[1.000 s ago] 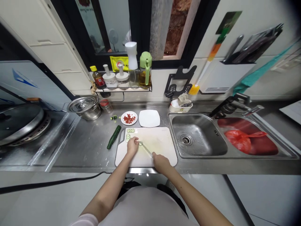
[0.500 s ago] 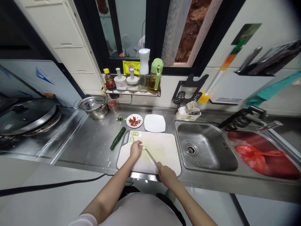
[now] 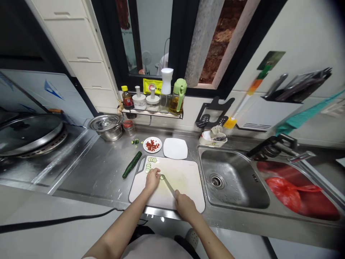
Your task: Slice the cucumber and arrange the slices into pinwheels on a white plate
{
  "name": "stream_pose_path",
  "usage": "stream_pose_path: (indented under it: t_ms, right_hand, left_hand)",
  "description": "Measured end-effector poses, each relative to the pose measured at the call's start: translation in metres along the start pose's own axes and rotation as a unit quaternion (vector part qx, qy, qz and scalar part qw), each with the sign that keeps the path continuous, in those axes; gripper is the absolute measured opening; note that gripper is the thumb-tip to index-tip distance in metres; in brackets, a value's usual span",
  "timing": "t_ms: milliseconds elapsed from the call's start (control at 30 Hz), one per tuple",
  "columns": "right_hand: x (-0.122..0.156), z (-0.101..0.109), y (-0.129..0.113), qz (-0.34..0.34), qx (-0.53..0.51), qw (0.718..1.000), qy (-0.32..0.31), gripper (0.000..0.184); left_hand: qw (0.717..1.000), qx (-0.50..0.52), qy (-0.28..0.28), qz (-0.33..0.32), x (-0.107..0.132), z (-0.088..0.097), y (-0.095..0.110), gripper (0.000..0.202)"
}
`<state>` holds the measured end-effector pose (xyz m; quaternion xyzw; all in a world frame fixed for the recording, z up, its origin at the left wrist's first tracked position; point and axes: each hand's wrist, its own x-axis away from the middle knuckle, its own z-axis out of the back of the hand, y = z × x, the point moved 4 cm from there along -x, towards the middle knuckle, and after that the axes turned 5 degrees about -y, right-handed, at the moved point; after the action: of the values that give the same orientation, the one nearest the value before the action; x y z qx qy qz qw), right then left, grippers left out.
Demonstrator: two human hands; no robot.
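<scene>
My right hand (image 3: 185,205) is wrapped around the handle of a knife (image 3: 169,187), whose blade points up and left over a white cutting board (image 3: 185,180). At the blade's tip lies a cucumber slice (image 3: 162,177), partly covered by the metal. Just left of it, my left hand (image 3: 152,180) rests low over the board with fingers curled together; whatever they pinch is too small to make out. Several cut cucumber slices (image 3: 148,167) form a column and a short row at the board's upper left. A whole cucumber (image 3: 132,164) lies on the counter beside the board.
Behind the board stand a plate of chopped red pieces (image 3: 152,145) and a white square plate (image 3: 175,148). Cucumber scraps (image 3: 135,142) lie near a lidded steel pot (image 3: 107,127). To the right is a sink (image 3: 231,180); a red plastic bag (image 3: 284,192) sits in its second basin.
The knife tip has come onto the single cucumber slice, covering more of it. My left hand stays close beside it. The whole view has shifted slightly.
</scene>
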<state>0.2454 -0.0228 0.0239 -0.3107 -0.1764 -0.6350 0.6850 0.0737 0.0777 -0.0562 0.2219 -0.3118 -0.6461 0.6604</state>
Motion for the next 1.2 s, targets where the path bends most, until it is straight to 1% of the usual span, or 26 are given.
stream_pose_path:
  t_ms: [133,233,333,500,600,733,900,1200]
  right_hand:
    - [0.002,0.004,-0.001,0.0,0.005,1.0,0.0,0.033]
    - [0.007,0.005,0.003,-0.002,0.0,1.0,0.011,0.03]
    - [0.011,0.006,0.015,-0.021,-0.018,0.999,0.033,0.026]
    - [0.009,0.013,0.042,-0.07,-0.03,0.994,0.072,0.027]
    - [0.004,0.019,0.049,-0.086,-0.036,0.992,0.087,0.028]
    - [-0.004,0.024,0.044,-0.091,-0.038,0.991,0.091,0.029]
    - [-0.012,0.023,0.032,-0.084,-0.03,0.992,0.087,0.029]
    - [-0.017,0.024,0.023,-0.076,-0.033,0.993,0.086,0.03]
  left_hand:
    - [1.0,-0.005,0.001,0.0,0.001,-0.001,0.0,0.021]
    - [1.0,-0.008,0.002,-0.01,0.003,0.0,0.002,0.019]
    - [1.0,-0.006,0.001,-0.02,0.005,0.0,0.003,0.019]
    - [0.999,-0.011,0.008,-0.031,0.01,-0.002,0.005,0.02]
    - [0.999,-0.009,0.008,-0.03,0.011,-0.002,0.006,0.021]
    - [0.999,-0.013,0.006,-0.03,0.014,0.0,0.009,0.023]
    - [0.999,-0.024,0.005,-0.032,0.017,0.001,0.012,0.024]
    - [0.999,-0.039,-0.005,-0.027,0.018,0.001,0.015,0.025]
